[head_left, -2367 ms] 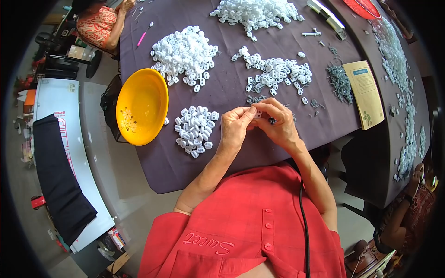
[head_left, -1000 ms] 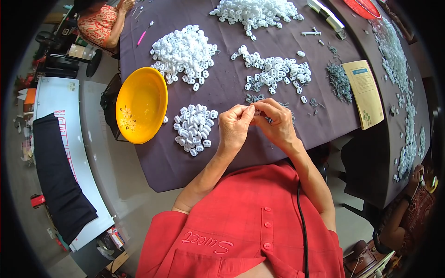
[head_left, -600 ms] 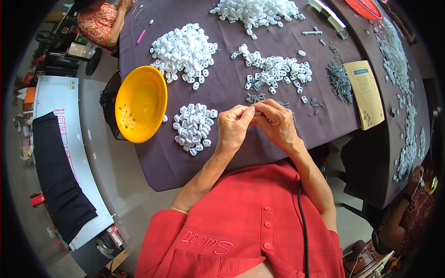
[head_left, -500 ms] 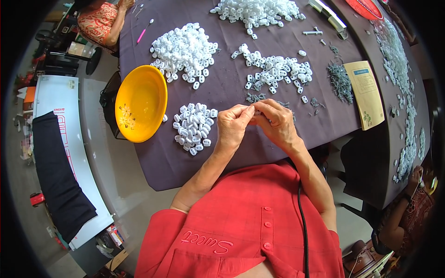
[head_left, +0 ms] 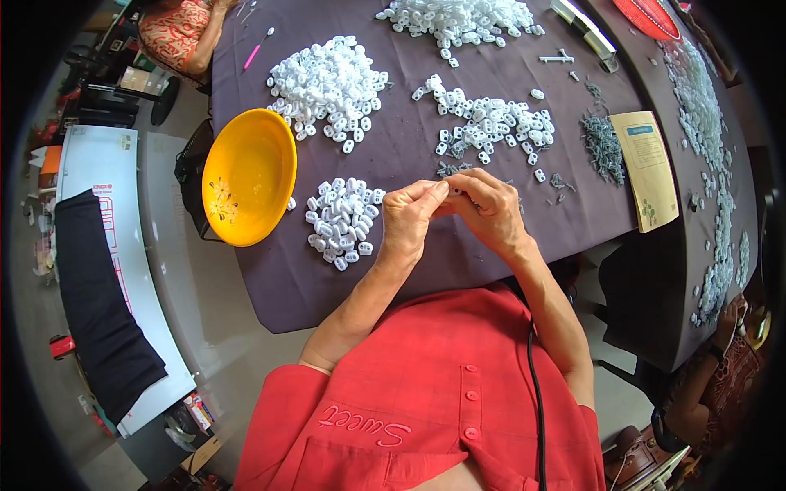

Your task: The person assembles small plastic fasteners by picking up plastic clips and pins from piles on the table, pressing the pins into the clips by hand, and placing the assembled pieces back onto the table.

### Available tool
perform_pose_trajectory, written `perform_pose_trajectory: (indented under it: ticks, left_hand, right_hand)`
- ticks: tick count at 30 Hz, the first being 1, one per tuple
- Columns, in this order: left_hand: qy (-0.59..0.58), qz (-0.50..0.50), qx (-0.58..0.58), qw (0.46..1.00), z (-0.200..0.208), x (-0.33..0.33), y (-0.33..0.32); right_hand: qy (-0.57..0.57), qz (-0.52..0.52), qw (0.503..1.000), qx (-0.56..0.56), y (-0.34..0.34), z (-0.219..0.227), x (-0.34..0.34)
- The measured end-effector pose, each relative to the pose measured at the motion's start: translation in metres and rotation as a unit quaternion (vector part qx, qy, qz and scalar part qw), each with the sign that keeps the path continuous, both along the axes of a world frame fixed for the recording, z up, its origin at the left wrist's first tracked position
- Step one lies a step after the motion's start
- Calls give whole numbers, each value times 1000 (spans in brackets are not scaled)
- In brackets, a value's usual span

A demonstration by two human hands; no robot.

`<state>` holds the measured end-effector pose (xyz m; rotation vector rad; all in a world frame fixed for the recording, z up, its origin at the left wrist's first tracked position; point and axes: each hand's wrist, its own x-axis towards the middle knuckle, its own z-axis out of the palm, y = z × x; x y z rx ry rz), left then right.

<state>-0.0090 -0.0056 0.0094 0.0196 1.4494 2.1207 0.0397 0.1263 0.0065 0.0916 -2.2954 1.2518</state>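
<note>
My left hand (head_left: pixel 407 217) and my right hand (head_left: pixel 494 211) meet over the near part of the table, with fingertips pinched together. Whatever lies between them is mostly hidden; a small dark spot shows by the right fingers. Just left of my left hand is a small heap of white oval plastic pieces (head_left: pixel 340 225) with dark openings. Beyond my hands spreads a loose group of white two-holed oval pieces (head_left: pixel 499 123). A few small grey pieces (head_left: pixel 450 169) lie right behind my fingertips.
A yellow bowl (head_left: pixel 250 176) stands at the table's left edge. Larger white heaps (head_left: pixel 327 86) lie farther off. To the right are a grey pile (head_left: pixel 604 149) and a tan paper packet (head_left: pixel 645 172). Other people sit at the far left (head_left: pixel 176 37) and right (head_left: pixel 708 385).
My right fingers have shifted slightly against the left fingertips, and the hands stay joined in about the same place. The whole view has moved a little.
</note>
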Motion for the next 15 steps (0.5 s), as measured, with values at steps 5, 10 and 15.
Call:
perform_pose_trajectory:
  ticks: [5,10,15]
  left_hand:
    - [-47,-4,5,999,9,-4,1]
    - [-57,-2,1,998,2,-6,-1]
    - [-71,-16,0,997,5,-8,-1]
  right_hand:
    - [-17,10,998,-52,2,-3,-2]
    - [-41,23,996,-72,1,-1,1]
    - [-55,24,996,-68,2,-2,3]
